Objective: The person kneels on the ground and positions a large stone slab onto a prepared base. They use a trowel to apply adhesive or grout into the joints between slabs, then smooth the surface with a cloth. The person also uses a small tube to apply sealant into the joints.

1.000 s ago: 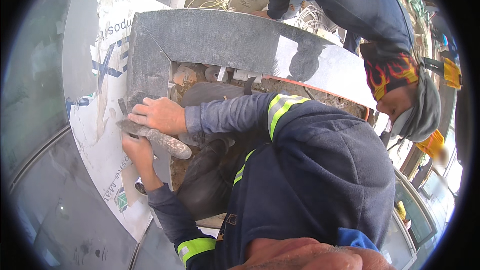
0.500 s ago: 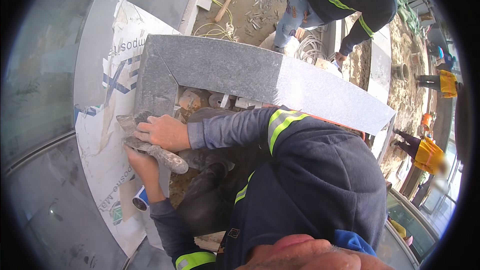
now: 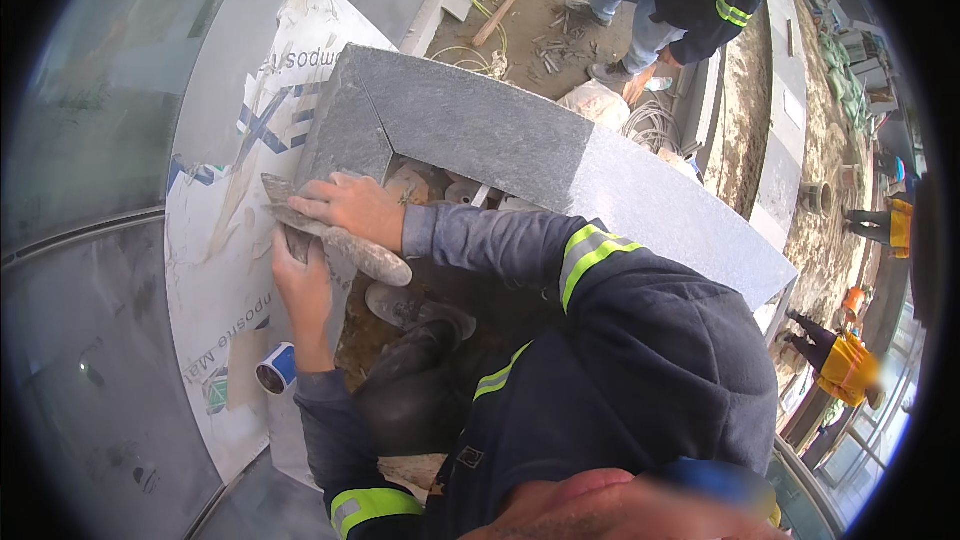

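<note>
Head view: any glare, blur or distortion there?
Head view: grey slab bright toward its right end, darker at left; same view: black corners, edges near the rim curving; same view: blurred patches low and at far right; same view: left hand, right hand and tool look clearer.

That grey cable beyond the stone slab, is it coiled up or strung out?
Coiled: the grey cable lies in overlapping round loops.

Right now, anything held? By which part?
Yes: a caked, trowel-like tool, gripped by the right hand near its flatter end. The handle juts free. The left hand is at the same end; its exact grip can't be told.
</note>
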Available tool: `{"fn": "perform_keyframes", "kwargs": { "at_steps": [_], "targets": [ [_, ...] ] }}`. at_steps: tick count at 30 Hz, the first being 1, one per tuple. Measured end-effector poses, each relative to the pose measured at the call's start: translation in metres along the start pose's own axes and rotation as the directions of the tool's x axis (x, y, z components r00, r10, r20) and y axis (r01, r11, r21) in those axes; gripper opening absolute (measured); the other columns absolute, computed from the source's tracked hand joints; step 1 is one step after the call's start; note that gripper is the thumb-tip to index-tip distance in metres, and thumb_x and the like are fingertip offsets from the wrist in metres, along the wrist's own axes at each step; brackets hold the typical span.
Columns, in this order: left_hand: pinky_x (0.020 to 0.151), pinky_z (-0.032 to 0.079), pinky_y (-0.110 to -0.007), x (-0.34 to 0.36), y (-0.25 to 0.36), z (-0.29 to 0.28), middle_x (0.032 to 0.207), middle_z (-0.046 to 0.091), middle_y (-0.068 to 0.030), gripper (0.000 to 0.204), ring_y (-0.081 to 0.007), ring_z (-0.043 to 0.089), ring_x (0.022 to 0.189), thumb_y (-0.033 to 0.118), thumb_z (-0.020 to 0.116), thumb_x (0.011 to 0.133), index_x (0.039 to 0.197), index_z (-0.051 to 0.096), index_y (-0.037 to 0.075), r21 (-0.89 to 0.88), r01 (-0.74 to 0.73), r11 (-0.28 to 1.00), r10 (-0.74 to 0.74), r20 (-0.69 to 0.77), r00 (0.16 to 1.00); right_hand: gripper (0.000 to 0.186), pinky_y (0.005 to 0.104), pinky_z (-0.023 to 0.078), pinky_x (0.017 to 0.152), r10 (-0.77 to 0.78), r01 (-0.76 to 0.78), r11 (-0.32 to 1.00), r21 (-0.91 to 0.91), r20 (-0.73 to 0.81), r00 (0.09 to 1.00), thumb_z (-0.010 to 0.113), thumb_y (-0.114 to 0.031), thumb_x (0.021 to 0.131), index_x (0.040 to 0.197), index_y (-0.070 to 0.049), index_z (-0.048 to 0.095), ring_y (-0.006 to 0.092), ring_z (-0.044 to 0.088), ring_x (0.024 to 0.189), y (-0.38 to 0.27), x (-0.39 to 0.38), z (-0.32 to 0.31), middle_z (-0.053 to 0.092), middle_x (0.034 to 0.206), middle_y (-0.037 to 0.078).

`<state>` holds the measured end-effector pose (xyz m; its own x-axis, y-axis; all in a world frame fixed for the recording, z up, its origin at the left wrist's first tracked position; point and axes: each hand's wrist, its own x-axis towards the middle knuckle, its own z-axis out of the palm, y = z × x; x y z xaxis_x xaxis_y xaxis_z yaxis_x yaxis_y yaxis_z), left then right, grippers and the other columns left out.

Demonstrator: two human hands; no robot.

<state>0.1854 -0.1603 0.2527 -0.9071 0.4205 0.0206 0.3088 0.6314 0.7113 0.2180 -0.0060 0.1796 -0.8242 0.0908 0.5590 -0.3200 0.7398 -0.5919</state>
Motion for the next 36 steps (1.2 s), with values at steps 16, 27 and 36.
{"fn": "perform_keyframes", "kwargs": {
  "at_steps": [16, 27, 36],
  "targets": [
    [0.101, 0.049, -0.050, -0.006, -0.012, -0.004, 0.126, 0.063, -0.0341, 0.053, -0.0489, 0.061, 0.120, 0.012, 0.060, 0.095, 0.142, 0.048, -0.007, 0.216, 0.078, 0.973, -0.121, 0.191, 0.974, 0.054, 0.0357, 0.058, 0.070, -0.176, 0.226, 0.966, -0.129, 0.317, 0.932, 0.062, -0.017, 0.087, 0.141, -0.016, 0.062, 0.0240, 0.064, 0.086, -0.009, 0.028, -0.023, 0.065, 0.116, 0.002],
    [0.077, 0.055, -0.054, -0.016, -0.010, -0.006, 0.104, 0.067, -0.0248, 0.040, -0.0449, 0.069, 0.091, 0.013, 0.058, 0.094, 0.129, 0.053, -0.006, 0.516, 0.040, 0.856, 0.018, -0.107, 0.994, 0.054, 0.0342, 0.059, 0.064, -0.066, 0.129, 0.954, -0.269, 0.230, 0.971, 0.065, -0.016, 0.085, 0.139, -0.015, 0.062, 0.0239, 0.065, 0.083, -0.007, 0.031, -0.021, 0.063, 0.114, 0.002],
    [0.082, 0.053, -0.052, -0.016, -0.002, -0.018, 0.116, 0.068, -0.0205, 0.047, -0.0426, 0.067, 0.100, 0.026, 0.067, 0.095, 0.133, 0.057, 0.000, 0.535, 0.158, 0.830, -0.085, -0.159, 0.984, 0.049, 0.0378, 0.059, 0.070, -0.077, 0.116, 0.982, -0.146, 0.245, 0.966, 0.065, -0.013, 0.086, 0.135, -0.015, 0.065, 0.0272, 0.068, 0.085, -0.009, 0.030, -0.019, 0.064, 0.108, 0.004]
  ]
}}
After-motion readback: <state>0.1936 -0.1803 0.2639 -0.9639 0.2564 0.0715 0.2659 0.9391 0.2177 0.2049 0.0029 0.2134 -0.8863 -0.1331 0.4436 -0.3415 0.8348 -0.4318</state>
